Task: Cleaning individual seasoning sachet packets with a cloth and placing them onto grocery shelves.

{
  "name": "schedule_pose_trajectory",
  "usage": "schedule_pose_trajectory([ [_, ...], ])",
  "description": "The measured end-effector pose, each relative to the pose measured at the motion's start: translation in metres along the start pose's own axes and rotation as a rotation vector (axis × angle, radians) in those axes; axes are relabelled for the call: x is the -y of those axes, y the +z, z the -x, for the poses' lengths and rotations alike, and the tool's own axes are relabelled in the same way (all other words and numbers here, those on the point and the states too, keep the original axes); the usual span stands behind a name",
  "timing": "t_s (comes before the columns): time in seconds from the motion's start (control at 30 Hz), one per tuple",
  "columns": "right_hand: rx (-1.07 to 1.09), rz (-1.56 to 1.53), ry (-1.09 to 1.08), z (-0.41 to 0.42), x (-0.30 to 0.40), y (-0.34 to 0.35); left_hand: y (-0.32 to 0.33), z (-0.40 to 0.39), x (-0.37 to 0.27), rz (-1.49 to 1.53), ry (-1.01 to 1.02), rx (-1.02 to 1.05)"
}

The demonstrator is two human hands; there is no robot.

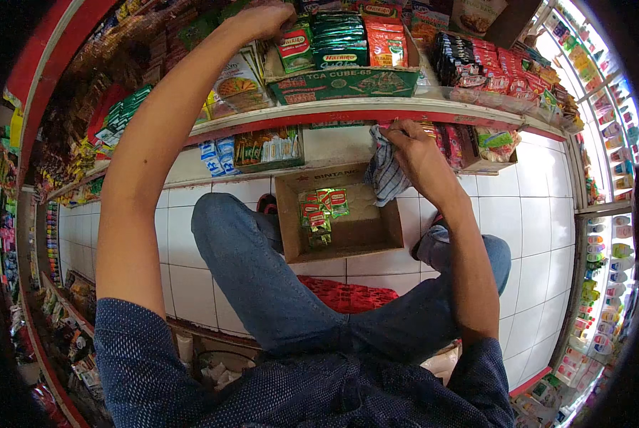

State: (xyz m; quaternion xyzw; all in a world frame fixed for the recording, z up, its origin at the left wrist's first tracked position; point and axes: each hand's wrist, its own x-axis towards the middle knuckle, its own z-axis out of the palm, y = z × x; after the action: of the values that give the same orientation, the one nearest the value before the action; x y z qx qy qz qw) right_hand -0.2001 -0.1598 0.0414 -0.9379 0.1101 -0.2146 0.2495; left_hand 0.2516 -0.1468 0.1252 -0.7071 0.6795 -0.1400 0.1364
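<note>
My left hand (263, 21) reaches over the upper shelf, at the left rear of a green cardboard carton (346, 85). Its fingers are curled beside a stack of green-and-red Hachiko seasoning sachets (296, 51); whether they grip anything is hidden. In the same carton stand dark green sachets (339, 43) and orange sachets (386, 45). A blue-and-white striped cloth (386, 168) hangs from my right hand (413, 147), which pinches it in front of the shelf edge. Below, on the floor between my legs, an open cardboard box (346, 241) holds several loose green-and-red sachets (322, 211).
The red-and-white shelf edge (319, 117) runs between the two levels. Lower down sit a box of small sachets (268, 150) and blue-white packets (219, 156). Black-and-red sachets (472, 64) line the upper right. Bottles (597, 299) fill a rack at far right. White tiles (539, 224) cover the floor.
</note>
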Motion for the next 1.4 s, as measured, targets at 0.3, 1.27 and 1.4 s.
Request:
schedule_pose_trajectory([
  [0.3,0.002,0.021,-0.027,-0.002,0.000,0.005,-0.022,0.004,-0.003,-0.087,0.028,0.012],
  [1.27,-0.022,0.054,0.024,0.000,-0.008,-0.021,-0.120,0.127,-0.121,0.859,-0.027,-0.309],
  [1.4,-0.018,0.111,0.040,0.002,-0.017,-0.033,-0.084,0.151,-0.184,1.100,0.208,-0.023],
])
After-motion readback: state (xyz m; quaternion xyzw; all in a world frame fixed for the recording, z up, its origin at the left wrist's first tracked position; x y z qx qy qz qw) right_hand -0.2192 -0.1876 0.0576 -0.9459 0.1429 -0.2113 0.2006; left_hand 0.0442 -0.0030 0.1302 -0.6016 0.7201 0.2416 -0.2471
